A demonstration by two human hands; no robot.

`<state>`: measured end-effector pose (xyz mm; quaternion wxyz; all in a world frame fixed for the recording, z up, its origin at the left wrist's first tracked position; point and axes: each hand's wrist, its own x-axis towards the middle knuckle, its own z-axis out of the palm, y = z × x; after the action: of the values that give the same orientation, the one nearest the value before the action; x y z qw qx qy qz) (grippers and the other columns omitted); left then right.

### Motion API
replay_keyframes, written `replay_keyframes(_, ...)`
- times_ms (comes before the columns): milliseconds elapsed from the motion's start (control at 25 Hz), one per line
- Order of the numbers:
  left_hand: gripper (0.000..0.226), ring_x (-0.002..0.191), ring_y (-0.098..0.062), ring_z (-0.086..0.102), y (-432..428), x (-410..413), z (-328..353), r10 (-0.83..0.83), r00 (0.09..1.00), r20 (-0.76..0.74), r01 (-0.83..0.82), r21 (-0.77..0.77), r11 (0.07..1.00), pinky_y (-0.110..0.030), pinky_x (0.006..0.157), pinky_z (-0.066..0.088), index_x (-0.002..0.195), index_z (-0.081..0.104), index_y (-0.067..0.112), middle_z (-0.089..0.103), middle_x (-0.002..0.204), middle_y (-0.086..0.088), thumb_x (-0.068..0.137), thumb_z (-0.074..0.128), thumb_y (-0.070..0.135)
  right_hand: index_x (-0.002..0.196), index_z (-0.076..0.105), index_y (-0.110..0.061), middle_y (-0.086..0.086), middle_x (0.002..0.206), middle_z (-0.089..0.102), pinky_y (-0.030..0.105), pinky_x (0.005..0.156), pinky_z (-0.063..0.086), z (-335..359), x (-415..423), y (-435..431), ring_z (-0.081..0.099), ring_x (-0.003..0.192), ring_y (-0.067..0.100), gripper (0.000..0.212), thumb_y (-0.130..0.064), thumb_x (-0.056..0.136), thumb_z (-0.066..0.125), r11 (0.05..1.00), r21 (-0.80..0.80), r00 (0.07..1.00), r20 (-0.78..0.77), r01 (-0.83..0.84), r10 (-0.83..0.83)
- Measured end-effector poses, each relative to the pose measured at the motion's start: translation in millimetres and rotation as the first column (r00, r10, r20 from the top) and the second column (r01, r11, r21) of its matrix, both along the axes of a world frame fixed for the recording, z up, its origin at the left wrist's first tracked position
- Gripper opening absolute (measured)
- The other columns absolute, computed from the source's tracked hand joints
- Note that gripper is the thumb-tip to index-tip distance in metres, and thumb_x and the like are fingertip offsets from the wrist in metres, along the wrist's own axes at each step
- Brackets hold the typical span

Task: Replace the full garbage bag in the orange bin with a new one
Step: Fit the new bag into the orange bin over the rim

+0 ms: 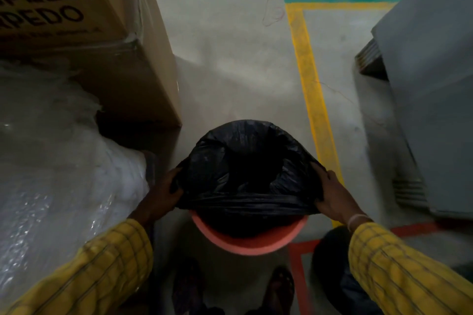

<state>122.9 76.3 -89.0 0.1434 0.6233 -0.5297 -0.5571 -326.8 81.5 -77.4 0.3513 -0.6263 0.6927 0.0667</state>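
Left hand (163, 193) at nine o'clock of the bin mouth, fingers curled and gripping the edge of the black garbage bag (245, 169). Right hand (332, 193) at three o'clock, clamped on the opposite edge, pulling the plastic taut between them. The bag sits open over the orange bin (245, 243), stretched across the far rim; the near rim at six o'clock is bare orange. Yellow checked sleeves (399, 266) on both arms. Cardboard box (122, 41) at ten o'clock, bubble wrap (51, 151) at nine, grey cabinet (432, 84) at two, yellow floor line (311, 84) at one.
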Motion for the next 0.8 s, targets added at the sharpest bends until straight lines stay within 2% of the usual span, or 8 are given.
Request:
replay_keyframes(80,0.083,0.084,-0.016,0.066,16.3,-3.4,3.6,0.003,1.0,-0.014,-0.003,0.037,0.999,-0.021,0.054,0.055,0.143,0.032,0.046,0.057,0.13,-0.006,0.069,0.068,0.036,0.159,0.003,-0.031,0.018,0.129,0.042,0.053,0.067,0.056,-4.5,2.2,27.5,0.061,0.093,0.05,0.113,-0.02,0.067,0.067,1.0,0.003,1.0,-0.022,0.005,-0.005)
replay_keyframes(160,0.11,0.098,-0.03,0.066,27.9,-5.8,-0.1,0.006,1.0,-0.009,-0.006,0.044,0.999,-0.02,0.055,0.057,0.154,0.021,0.033,0.051,0.14,-0.011,0.059,0.075,0.038,0.157,-0.009,-0.039,0.018,0.135,0.045,0.055,0.071,0.057,-9.6,8.5,51.6,0.062,0.1,0.05,0.121,-0.026,0.066,0.07,0.999,0.013,0.999,0.015,0.046,-0.046)
replay_keyframes(240,0.121,0.122,-0.042,0.055,39.8,-7.5,-2.3,-0.006,1.0,0.013,0.006,0.014,1.0,-0.031,0.07,0.062,0.156,0.013,0.034,0.036,0.155,-0.012,0.054,0.08,0.037,0.154,-0.02,-0.042,0.021,0.138,0.053,0.053,0.074,0.058,-10.5,19.3,70.8,0.065,0.104,0.048,0.13,-0.029,0.066,0.074,0.997,0.006,0.996,0.053,0.077,-0.077)
replay_keyframes(320,0.129,0.142,-0.037,0.036,46.0,-7.1,-6.6,-0.034,0.999,0.022,0.034,-0.02,0.999,-0.054,0.094,0.055,0.156,0.005,0.039,0.016,0.165,-0.003,0.052,0.082,0.04,0.149,-0.033,-0.042,0.025,0.12,0.067,0.049,0.071,0.058,-10.7,29.0,84.8,0.069,0.094,0.045,0.137,-0.031,0.068,0.077,0.996,0.014,0.995,0.052,0.084,-0.084)
replay_keyframes(400,0.135,0.152,-0.027,0.017,50.3,-6.3,-15.4,-0.093,0.995,0.023,0.094,-0.057,0.994,-0.06,0.102,0.046,0.157,-0.005,0.035,-0.005,0.167,0.011,0.055,0.084,0.037,0.143,-0.041,-0.043,0.027,0.108,0.072,0.046,0.07,0.058,-14.5,39.3,96.5,0.07,0.087,0.044,0.141,-0.032,0.073,0.08,0.993,0.054,0.991,0.071,0.109,-0.112)
replay_keyframes(520,0.142,0.151,-0.011,0.003,52.7,-10.4,-18.8,-0.138,0.99,0.016,0.139,-0.084,0.987,-0.041,0.099,0.052,0.155,-0.018,0.03,-0.021,0.163,0.017,0.056,0.083,0.033,0.141,-0.044,-0.043,0.028,0.102,0.072,0.05,0.07,0.058,-18.9,58.6,112.5,0.069,0.082,0.042,0.141,-0.025,0.079,0.081,0.983,0.042,0.975,0.125,0.18,-0.184)
replay_keyframes(640,0.149,0.137,0.009,0.006,53.4,-17.2,-17.7,-0.194,0.979,0.067,0.2,-0.104,0.974,-0.025,0.101,0.046,0.152,-0.028,0.017,-0.025,0.163,0.004,0.052,0.083,0.031,0.141,-0.044,-0.042,0.028,0.101,0.071,0.05,0.071,0.058,-24.8,70.1,120.9,0.069,0.082,0.041,0.142,-0.018,0.079,0.081,0.966,0.024,0.951,0.169,0.257,-0.257)
replay_keyframes(800,0.154,0.139,0.009,0.017,58.7,-28.1,-29.8,-0.197,0.975,0.106,0.212,-0.159,0.964,-0.014,0.11,0.031,0.147,-0.035,0.011,-0.026,0.163,-0.006,0.057,0.089,0.016,0.144,-0.042,-0.039,0.027,0.093,0.071,0.05,0.067,0.058,-26.5,78.4,132.8,0.069,0.081,0.043,0.142,-0.023,0.076,0.082,0.95,-0.045,0.946,0.126,0.308,-0.3)
